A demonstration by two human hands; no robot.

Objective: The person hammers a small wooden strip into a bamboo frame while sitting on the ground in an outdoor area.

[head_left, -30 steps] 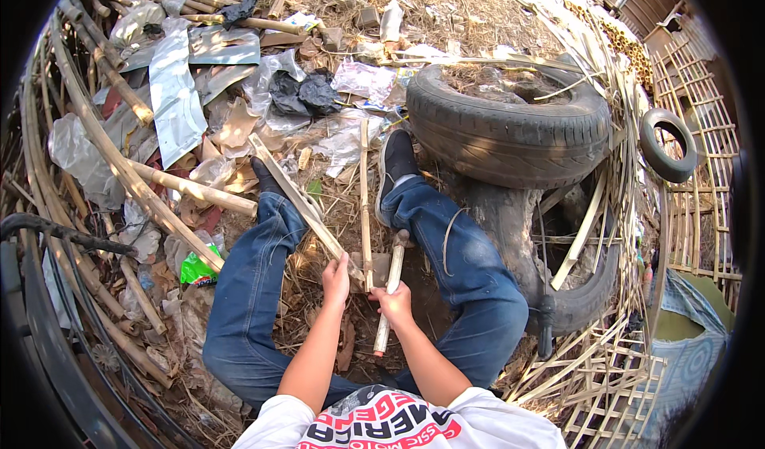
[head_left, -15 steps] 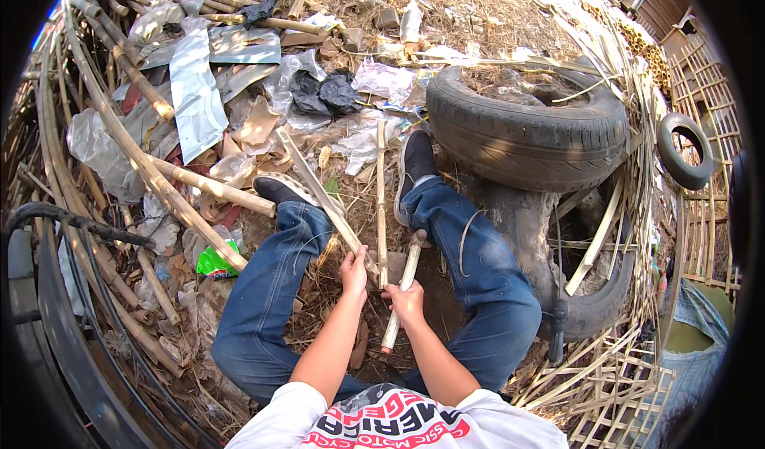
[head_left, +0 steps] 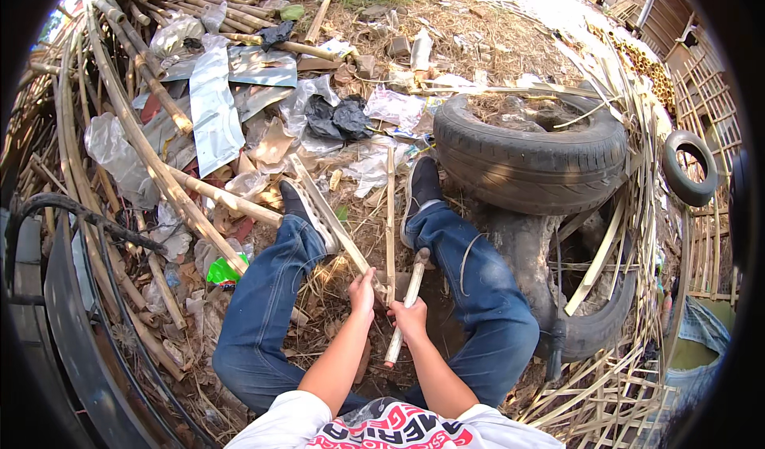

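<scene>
Between my bent legs, my left hand point(head_left: 362, 292) is closed round the near end of a split bamboo strip point(head_left: 328, 214), which slants away toward my left shoe. My right hand point(head_left: 409, 320) is wrapped round a pale round stick point(head_left: 397, 342) with a dark, blunt knob point(head_left: 422, 254) at its far end, much like a hammer. A thinner bamboo stick point(head_left: 390, 218) points straight ahead between the two hands. Its near end meets the right fingertips; whether they grip it, I cannot tell. The hands are close but apart.
A worn tyre point(head_left: 530, 162) rests at the right, above a second tyre point(head_left: 602, 317). Bamboo poles point(head_left: 147, 150) are heaped at the left, beside plastic litter point(head_left: 215, 114). A black metal frame point(head_left: 68, 313) stands at the near left. Bamboo lattice point(head_left: 590, 401) lies at the near right.
The whole view has shifted slightly, so the scene sits lower in the picture. Both hands keep their holds, with little visible movement of the strip or the sticks.
</scene>
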